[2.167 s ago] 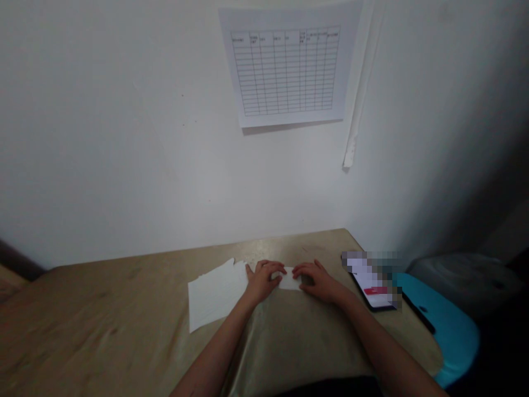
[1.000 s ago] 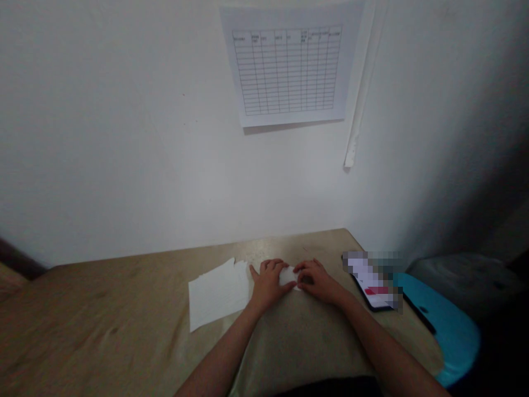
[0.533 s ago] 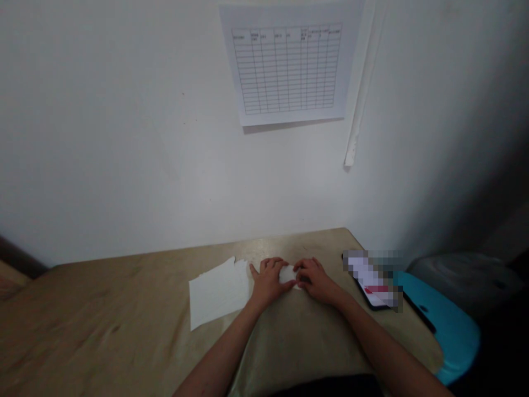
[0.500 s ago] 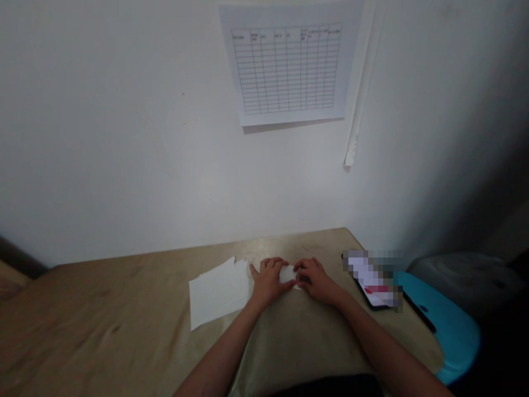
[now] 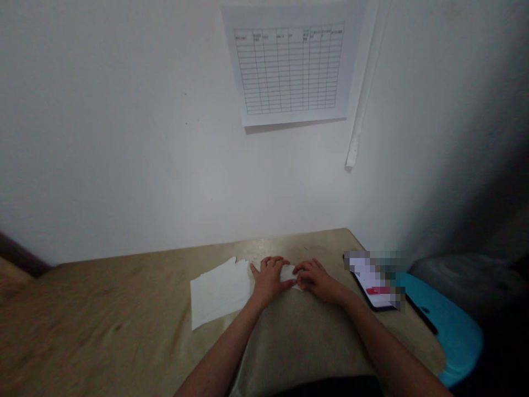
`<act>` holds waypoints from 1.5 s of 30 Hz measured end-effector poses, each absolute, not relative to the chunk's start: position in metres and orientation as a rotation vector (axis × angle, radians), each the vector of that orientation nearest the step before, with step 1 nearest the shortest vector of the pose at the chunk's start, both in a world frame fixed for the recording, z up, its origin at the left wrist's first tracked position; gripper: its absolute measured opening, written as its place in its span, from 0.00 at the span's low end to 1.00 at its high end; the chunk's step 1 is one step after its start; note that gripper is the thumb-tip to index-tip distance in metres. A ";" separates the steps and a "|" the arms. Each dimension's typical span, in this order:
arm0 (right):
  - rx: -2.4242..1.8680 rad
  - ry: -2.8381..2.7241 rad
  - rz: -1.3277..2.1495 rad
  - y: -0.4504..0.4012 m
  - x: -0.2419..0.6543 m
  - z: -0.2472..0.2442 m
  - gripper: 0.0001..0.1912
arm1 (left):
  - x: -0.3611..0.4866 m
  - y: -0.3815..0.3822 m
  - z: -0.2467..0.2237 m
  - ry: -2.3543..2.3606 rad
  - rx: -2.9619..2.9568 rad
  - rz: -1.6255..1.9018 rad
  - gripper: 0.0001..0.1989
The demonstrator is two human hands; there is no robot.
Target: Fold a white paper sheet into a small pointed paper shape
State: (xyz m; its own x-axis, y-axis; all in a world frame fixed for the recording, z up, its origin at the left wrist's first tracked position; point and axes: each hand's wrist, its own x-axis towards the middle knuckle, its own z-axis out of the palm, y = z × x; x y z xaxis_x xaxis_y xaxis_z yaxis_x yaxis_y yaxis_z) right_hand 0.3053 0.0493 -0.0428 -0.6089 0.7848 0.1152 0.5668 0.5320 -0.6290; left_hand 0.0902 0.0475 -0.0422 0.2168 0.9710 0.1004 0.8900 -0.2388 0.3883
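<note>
A small white piece of paper [image 5: 290, 273] lies on the tabletop between my hands, partly covered by fingers. My left hand [image 5: 269, 280] presses its left side, with thumb and forefinger round it and the little finger stuck out to the left. At the paper's right edge, my right hand [image 5: 314, 280] has curled fingers and thumb pinched on it. A larger white sheet of paper [image 5: 220, 296] with a torn, ragged top edge lies flat just left of my left hand.
The brown table [image 5: 124, 325] meets a white wall with a printed grid sheet [image 5: 293, 71] on it. At the right lie a phone [image 5: 374, 284], partly blurred out, and a dark thin object [image 5: 421, 314]. A blue stool or chair [image 5: 458, 331] stands beyond the table's right edge.
The view has shifted very slightly. Both hands stay almost in place on the small paper, with only a slight movement of the right fingers.
</note>
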 end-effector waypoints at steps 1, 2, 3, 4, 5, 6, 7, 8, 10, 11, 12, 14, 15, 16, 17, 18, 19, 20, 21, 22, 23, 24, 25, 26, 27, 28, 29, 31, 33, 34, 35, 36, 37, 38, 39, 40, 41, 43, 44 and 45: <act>-1.105 -2.389 0.779 0.049 0.306 -0.043 0.08 | 0.090 0.048 -0.042 1.757 2.244 0.482 0.28; -1.100 -2.387 0.784 0.049 0.306 -0.043 0.08 | 0.089 0.048 -0.043 1.752 2.243 0.486 0.28; -1.092 -2.384 0.796 0.050 0.307 -0.043 0.08 | 0.089 0.047 -0.043 1.749 2.243 0.490 0.28; -1.079 -2.380 0.814 0.050 0.308 -0.043 0.08 | 0.089 0.047 -0.043 1.747 2.245 0.494 0.28; -1.066 -2.373 0.837 0.050 0.308 -0.042 0.08 | 0.089 0.047 -0.044 1.748 2.247 0.494 0.28; -1.054 -2.364 0.863 0.050 0.309 -0.042 0.08 | 0.089 0.048 -0.044 1.751 2.250 0.492 0.28; -1.042 -2.355 0.887 0.051 0.310 -0.041 0.08 | 0.088 0.048 -0.044 1.755 2.251 0.488 0.28; -1.031 -2.346 0.910 0.051 0.311 -0.040 0.08 | 0.088 0.048 -0.044 1.761 2.249 0.481 0.27; -1.012 -2.334 0.942 0.051 0.313 -0.038 0.07 | 0.086 0.049 -0.043 1.778 2.237 0.470 0.27; -1.007 -2.328 0.951 0.050 0.313 -0.038 0.07 | 0.085 0.050 -0.042 1.789 2.228 0.467 0.27; -1.007 -2.321 0.951 0.050 0.314 -0.037 0.07 | 0.084 0.050 -0.042 1.803 2.217 0.465 0.27; -1.023 -2.296 0.932 0.048 0.313 -0.037 0.06 | 0.081 0.051 -0.040 1.821 2.202 0.465 0.27; -1.033 -2.282 0.917 0.047 0.313 -0.037 0.06 | 0.080 0.051 -0.040 1.824 2.198 0.468 0.25; -1.040 -2.266 0.903 0.047 0.313 -0.038 0.05 | 0.080 0.051 -0.039 1.825 2.197 0.473 0.24; -1.045 -2.248 0.894 0.046 0.313 -0.039 0.04 | 0.079 0.051 -0.039 1.823 2.196 0.480 0.23; -1.051 -2.228 0.887 0.046 0.312 -0.039 0.03 | 0.078 0.051 -0.039 1.821 2.198 0.489 0.21; -1.059 -2.207 0.882 0.046 0.312 -0.040 0.03 | 0.077 0.051 -0.039 1.819 2.201 0.496 0.20; -1.069 -2.188 0.878 0.046 0.313 -0.040 0.02 | 0.076 0.050 -0.040 1.817 2.206 0.500 0.19; -1.078 -2.172 0.875 0.046 0.313 -0.041 0.02 | 0.075 0.050 -0.040 1.814 2.213 0.505 0.18; -1.082 -2.162 0.870 0.046 0.313 -0.041 0.03 | 0.074 0.050 -0.040 1.812 2.220 0.509 0.17; -1.081 -2.157 0.864 0.047 0.314 -0.041 0.04 | 0.072 0.050 -0.040 1.814 2.224 0.513 0.16; -1.075 -2.155 0.859 0.047 0.314 -0.042 0.05 | 0.071 0.050 -0.040 1.820 2.224 0.520 0.15; -1.067 -2.152 0.855 0.048 0.315 -0.042 0.07 | 0.070 0.050 -0.040 1.827 2.222 0.528 0.14; -1.061 -2.149 0.853 0.049 0.315 -0.043 0.08 | 0.069 0.050 -0.040 1.832 2.221 0.540 0.13; -1.057 -2.143 0.849 0.049 0.315 -0.043 0.10 | 0.068 0.050 -0.040 1.835 2.220 0.553 0.12; -1.055 -2.137 0.847 0.050 0.314 -0.044 0.10 | 0.068 0.051 -0.039 1.834 2.220 0.567 0.11; -1.054 -2.130 0.844 0.050 0.314 -0.044 0.10 | 0.068 0.051 -0.039 1.829 2.221 0.579 0.10; -1.065 -2.103 0.819 0.051 0.312 -0.045 0.10 | 0.069 0.051 -0.038 1.812 2.227 0.598 0.07; -1.093 -2.075 0.775 0.052 0.310 -0.047 0.10 | 0.070 0.050 -0.037 1.786 2.246 0.617 0.05; -1.111 -2.065 0.749 0.052 0.309 -0.048 0.11 | 0.071 0.049 -0.037 1.769 2.259 0.626 0.05; -1.132 -2.057 0.723 0.053 0.308 -0.049 0.12 | 0.072 0.048 -0.037 1.749 2.273 0.633 0.04; -1.150 -2.057 0.701 0.053 0.307 -0.050 0.13 | 0.073 0.048 -0.037 1.729 2.286 0.636 0.04; -1.163 -2.066 0.684 0.053 0.306 -0.051 0.14 | 0.074 0.047 -0.036 1.715 2.294 0.633 0.04; -1.175 -2.080 0.671 0.053 0.305 -0.052 0.15 | 0.075 0.046 -0.036 1.708 2.296 0.627 0.03; -1.186 -2.100 0.660 0.053 0.304 -0.052 0.17 | 0.076 0.046 -0.036 1.707 2.293 0.620 0.03; -1.196 -2.122 0.649 0.052 0.302 -0.052 0.18 | 0.076 0.046 -0.036 1.712 2.286 0.611 0.02; -1.205 -2.144 0.635 0.052 0.301 -0.052 0.19 | 0.077 0.046 -0.036 1.721 2.272 0.604 0.04; -1.224 -2.175 0.599 0.050 0.298 -0.051 0.19 | 0.077 0.046 -0.035 1.734 2.238 0.595 0.11; -1.227 -2.189 0.582 0.049 0.297 -0.050 0.18 | 0.078 0.047 -0.036 1.733 2.226 0.593 0.14; -1.229 -2.202 0.570 0.048 0.296 -0.049 0.17 | 0.078 0.047 -0.036 1.729 2.220 0.592 0.15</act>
